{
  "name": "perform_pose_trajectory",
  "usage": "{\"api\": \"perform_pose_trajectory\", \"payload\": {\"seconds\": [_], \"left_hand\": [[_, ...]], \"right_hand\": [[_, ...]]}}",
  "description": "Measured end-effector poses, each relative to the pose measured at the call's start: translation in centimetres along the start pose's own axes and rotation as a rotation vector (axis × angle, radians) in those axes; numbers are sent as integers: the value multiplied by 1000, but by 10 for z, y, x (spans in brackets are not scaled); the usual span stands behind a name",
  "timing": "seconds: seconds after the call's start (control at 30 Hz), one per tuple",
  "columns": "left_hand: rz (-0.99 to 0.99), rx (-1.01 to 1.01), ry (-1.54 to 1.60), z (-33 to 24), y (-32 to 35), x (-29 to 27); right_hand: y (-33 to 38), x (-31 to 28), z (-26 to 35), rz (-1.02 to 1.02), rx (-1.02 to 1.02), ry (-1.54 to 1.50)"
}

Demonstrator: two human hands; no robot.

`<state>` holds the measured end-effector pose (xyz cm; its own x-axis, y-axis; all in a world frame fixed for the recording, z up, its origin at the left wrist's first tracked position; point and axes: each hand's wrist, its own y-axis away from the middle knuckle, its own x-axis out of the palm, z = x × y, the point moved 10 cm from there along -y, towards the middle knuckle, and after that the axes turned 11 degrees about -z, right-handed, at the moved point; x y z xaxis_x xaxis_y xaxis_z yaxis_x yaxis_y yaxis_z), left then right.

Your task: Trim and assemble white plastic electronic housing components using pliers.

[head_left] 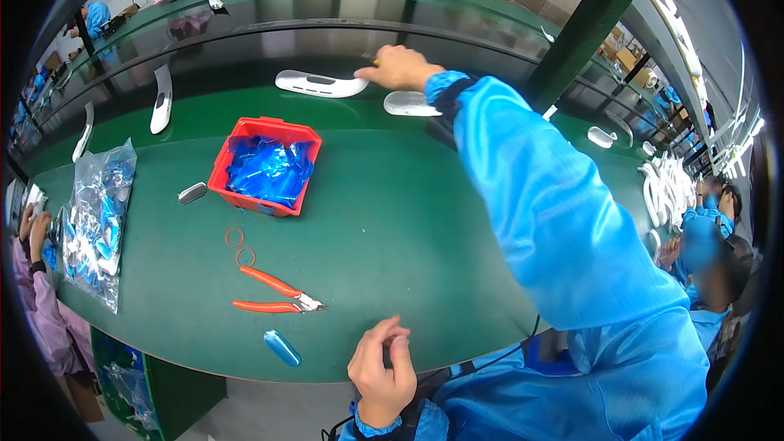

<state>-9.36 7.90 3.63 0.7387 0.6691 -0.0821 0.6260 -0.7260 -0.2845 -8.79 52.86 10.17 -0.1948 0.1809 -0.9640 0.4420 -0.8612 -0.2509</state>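
A white shell (320, 83) is touched at its right end by the right hand (398, 68), fingers laid flat on it, nothing gripped; it lies on the dark belt (245, 49) at the far side of the green bench (392, 229). A second shell (411, 104) is seen just beside the wrist. The left hand (381, 371) is held near the bench's near edge, fingers curled narrow; whether anything is pinched cannot be told. Orange cutters (276, 294), two orange rings (240, 247) and a blue piece (282, 348) are spread nearby. A red bin (265, 165) of blue film is set farther back.
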Motion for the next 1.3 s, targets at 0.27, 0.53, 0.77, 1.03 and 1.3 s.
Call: {"api": "perform_pose_trajectory", "payload": {"seconds": [0.27,0.53,0.77,1.03,1.3], "left_hand": [[-47,2,-22,1,-1,-2],[13,-163,152,11,2,0],[334,-703,918,9,26,50],[361,-988,1042,7,86,72],[535,-1018,1078,24,158,94]], "right_hand": [[19,-32,39,-338,-38,-218],[257,-126,64,-585,-625,-444],[430,-145,75,-372,-824,-545],[464,-138,53,90,-461,-1077],[406,-79,-35,-20,226,-1381]]}}
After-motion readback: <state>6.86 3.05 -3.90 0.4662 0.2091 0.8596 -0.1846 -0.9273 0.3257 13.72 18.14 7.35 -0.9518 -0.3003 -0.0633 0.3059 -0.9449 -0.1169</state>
